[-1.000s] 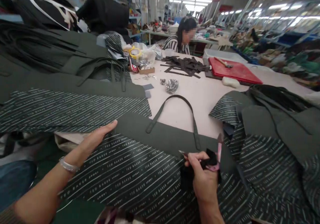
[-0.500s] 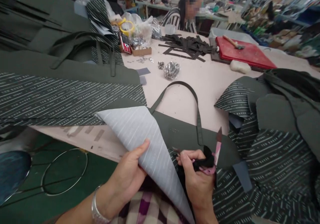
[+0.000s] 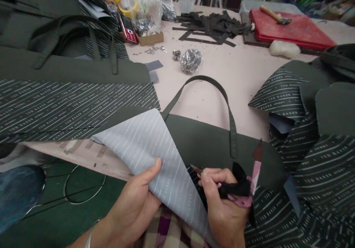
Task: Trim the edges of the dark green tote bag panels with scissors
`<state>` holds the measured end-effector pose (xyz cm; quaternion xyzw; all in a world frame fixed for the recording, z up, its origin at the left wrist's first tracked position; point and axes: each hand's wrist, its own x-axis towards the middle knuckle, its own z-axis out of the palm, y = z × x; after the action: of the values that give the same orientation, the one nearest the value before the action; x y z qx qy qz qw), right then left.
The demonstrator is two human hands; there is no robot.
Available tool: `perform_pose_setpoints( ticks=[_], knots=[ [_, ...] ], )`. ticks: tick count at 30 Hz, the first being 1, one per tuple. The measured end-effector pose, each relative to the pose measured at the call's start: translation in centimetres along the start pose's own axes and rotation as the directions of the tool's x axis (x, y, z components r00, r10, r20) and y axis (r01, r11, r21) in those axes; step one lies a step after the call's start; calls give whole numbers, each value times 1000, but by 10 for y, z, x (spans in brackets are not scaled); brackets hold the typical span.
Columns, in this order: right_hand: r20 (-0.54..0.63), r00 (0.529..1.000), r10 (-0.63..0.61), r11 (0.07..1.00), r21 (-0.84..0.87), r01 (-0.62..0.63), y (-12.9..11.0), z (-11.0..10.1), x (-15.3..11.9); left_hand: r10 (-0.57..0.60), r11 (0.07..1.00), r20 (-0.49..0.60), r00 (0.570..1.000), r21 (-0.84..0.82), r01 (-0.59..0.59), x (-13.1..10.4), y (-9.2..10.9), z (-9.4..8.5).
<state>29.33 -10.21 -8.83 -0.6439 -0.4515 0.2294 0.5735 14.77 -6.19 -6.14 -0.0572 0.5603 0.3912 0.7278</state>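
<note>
Dark green sheet material forms the panel [image 3: 205,141], which lies at the near edge of the pale table [image 3: 222,65], directly in front of the person. From where I stand, a pale grey flap [image 3: 144,141] is folded over the panel's left portion, with stripes showing faintly on its face.

Left hand [image 3: 135,203]: thumb on the grey face, fingers behind the flap and partly hidden; the flap is pinched between them.

Right hand [image 3: 227,211]: fingers closed around a pink-handled tool [image 3: 255,174] with a black wrapping [image 3: 240,177]. The dark end of the tool points away from the person. A pointed tip [image 3: 196,169] projects beyond the thumb and forefinger, near the flap's edge; whether it belongs to the same tool cannot be told.

Status, as judged from the layout: the strap [image 3: 200,78] is in place. It arches over the table, and its right end lies flat on the panel, apparently fastened; the left end is covered by the flap and cannot be inspected. The flap is not laid flat, so handling of this piece appears incomplete. No cut edge is evident beside the tip.

Adjacent stock: a striped panel [image 3: 83,104] lies to the left, and striped pieces [image 3: 327,166] lie to the right. Which group is finished cannot be determined.
</note>
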Motion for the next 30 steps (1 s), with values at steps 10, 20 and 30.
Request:
perform_pose_setpoints(
  ticks=[10,20,30],
  knots=[
    [-4,1000,-17,998,-53,17,-1,2,1,-36,999,32,999,-14,36,-1,-1,-4],
    [3,999,-43,995,-95,44,0,6,-2,-78,997,25,997,-14,78,-2,-4,-6],
    [-14,998,-62,998,-13,62,-2,7,-1,-33,999,0,999,17,33,-1,-5,-2]
  ],
)
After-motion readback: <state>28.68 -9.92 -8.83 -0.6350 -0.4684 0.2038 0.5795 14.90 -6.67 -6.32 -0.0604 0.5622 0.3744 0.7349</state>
